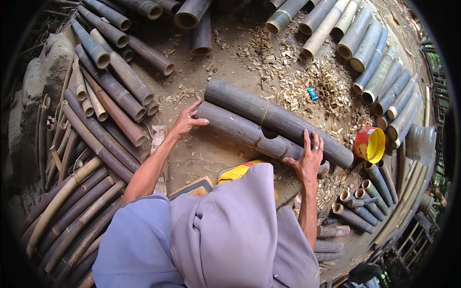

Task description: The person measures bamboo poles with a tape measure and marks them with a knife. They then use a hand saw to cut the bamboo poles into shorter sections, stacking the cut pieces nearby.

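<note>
Two thick dark bamboo tubes lie side by side in front of me, slanting down to the right. The near bamboo tube (235, 128) has a rounded notch cut in its upper side; the far bamboo tube (283, 120) shows a ring-like node. My left hand (186, 121) grips the left end of the near tube, thumb and fingers spread around it. At the right end, my right hand (308, 157) has its thumb on the near tube and its fingers against the far one. A ring is on one finger of that hand.
Wood shavings (329, 93) cover the ground beyond the tubes, with a small blue packet (312, 93) on them. A red and yellow tin (370, 145) stands at the right. Bamboo tubes (120, 72) are stacked left, behind and right. A yellow object (235, 173) shows by my lap.
</note>
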Action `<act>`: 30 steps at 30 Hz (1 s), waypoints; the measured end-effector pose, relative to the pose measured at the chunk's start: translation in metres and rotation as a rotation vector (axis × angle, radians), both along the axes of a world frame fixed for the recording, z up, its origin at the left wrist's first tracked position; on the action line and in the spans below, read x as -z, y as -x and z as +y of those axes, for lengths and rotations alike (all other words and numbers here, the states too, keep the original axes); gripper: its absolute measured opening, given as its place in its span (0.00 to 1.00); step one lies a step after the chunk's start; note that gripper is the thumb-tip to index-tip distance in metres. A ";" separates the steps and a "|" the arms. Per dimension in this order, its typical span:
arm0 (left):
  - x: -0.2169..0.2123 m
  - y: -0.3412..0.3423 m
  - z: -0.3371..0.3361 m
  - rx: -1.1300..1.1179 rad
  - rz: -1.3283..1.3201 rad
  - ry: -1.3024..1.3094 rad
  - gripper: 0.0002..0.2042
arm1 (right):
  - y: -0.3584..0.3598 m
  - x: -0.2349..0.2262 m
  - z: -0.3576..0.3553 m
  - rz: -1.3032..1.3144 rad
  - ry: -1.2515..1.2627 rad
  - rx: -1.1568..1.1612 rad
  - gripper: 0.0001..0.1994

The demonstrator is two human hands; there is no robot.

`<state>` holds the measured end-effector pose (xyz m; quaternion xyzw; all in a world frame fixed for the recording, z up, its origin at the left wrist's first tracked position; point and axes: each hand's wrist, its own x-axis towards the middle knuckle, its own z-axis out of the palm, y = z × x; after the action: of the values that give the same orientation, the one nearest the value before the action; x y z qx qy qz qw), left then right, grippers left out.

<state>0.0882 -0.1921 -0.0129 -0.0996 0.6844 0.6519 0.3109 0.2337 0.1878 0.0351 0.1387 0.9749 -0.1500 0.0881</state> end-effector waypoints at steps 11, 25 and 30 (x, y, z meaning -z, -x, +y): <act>0.015 -0.002 0.001 -0.045 -0.140 -0.213 0.42 | -0.001 -0.004 0.001 0.011 0.015 0.005 0.58; 0.007 0.002 0.006 -0.073 -0.186 -0.134 0.43 | -0.005 0.004 0.006 0.051 0.048 0.031 0.58; 0.008 -0.001 0.001 -0.090 -0.181 -0.120 0.43 | -0.004 0.007 0.005 0.064 0.069 0.027 0.58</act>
<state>0.0896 -0.1908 -0.0213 -0.1699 0.6082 0.6932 0.3475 0.2380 0.1928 0.0286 0.1439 0.9695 -0.1889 0.0598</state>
